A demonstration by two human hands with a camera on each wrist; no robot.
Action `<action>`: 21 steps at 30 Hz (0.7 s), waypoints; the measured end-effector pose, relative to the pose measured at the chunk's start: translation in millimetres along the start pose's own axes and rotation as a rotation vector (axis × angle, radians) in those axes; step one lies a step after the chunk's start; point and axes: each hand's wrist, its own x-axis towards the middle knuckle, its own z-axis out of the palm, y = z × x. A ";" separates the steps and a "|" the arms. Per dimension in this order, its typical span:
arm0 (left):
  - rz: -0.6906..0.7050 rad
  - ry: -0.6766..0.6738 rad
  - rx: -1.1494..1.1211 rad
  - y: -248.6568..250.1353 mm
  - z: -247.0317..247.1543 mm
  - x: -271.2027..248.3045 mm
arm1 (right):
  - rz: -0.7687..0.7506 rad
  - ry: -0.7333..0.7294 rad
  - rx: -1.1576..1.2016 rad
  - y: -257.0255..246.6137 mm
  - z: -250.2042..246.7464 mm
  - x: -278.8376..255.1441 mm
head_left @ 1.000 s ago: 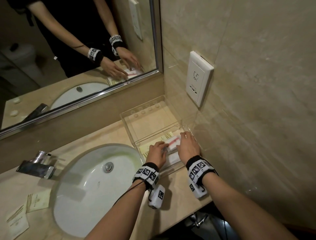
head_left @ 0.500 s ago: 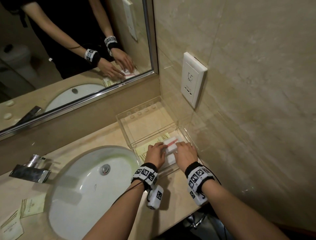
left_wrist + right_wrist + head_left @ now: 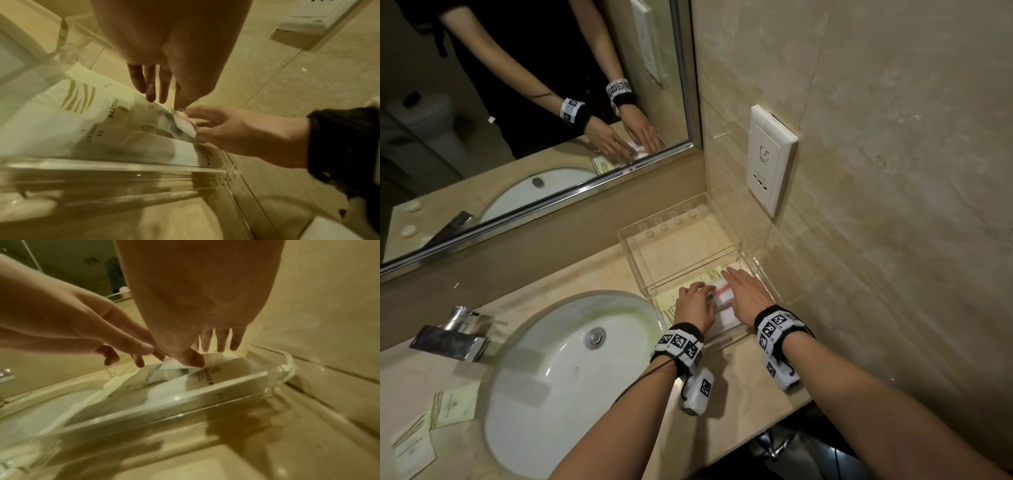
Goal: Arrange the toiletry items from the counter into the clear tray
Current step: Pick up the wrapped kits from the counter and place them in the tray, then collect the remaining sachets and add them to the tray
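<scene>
The clear tray (image 3: 726, 337) sits on the beige tabletop (image 3: 739, 383) in the corner where the mirror (image 3: 534, 113) wall meets the tiled side wall, just right of the white sink (image 3: 558, 377). Both hands are inside its near compartment.

The left hand (image 3: 693, 305) reaches in from the sink side with its fingers bent down onto a small white packet with a red stripe (image 3: 722, 291). In the left wrist view its thumb and fingertips (image 3: 180, 104) come down toward the packets, but it cannot be told whether they pinch anything. The right hand (image 3: 746, 296) lies over the right part of the same compartment, fingers stretched forward and fairly straight, released, with its thumb side against the striped packet. In the right wrist view its thumb (image 3: 191, 358) presses on a white wrapper edge beside the left fingers.

Under and around the hands lie several flat toiletry packets: cream sachets with gold stripes (image 3: 671, 301) at the left of the compartment, another white packet (image 3: 726, 313) just nearer the front wall, and a printed white packet (image 3: 205, 376) against the right end. The far compartment of the tray shows only its bare floor and a row of round holes (image 3: 671, 221).

2 more cream sachets (image 3: 452, 406) lie on the tabletop left of the sink, well apart from the tray. A chrome faucet (image 3: 452, 335) stands behind the sink, and a white wall socket (image 3: 768, 161) is mounted above the tray.
</scene>
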 end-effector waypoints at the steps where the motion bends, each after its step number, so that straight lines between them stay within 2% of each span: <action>1: -0.003 -0.006 0.013 -0.3 0.1 -0.4 | 0.006 -0.024 -0.022 1.1 0.8 0.9; 3: -0.008 -0.016 0.032 -0.1 0.2 -0.3 | 0.025 -0.040 -0.046 2.7 2.6 0.9; 9: 0.007 -0.050 0.046 -3.2 0.2 -3.3 | 0.030 0.041 -0.021 4.5 7.9 -5.2; 14: 0.017 -0.005 -0.022 -6.4 -5.1 -7.9 | 0.024 0.071 0.003 1.3 0.5 -6.7; 21: -0.036 0.114 -0.282 -25.9 -33.0 -20.6 | -0.029 0.336 0.183 -30.5 -17.9 -13.3</action>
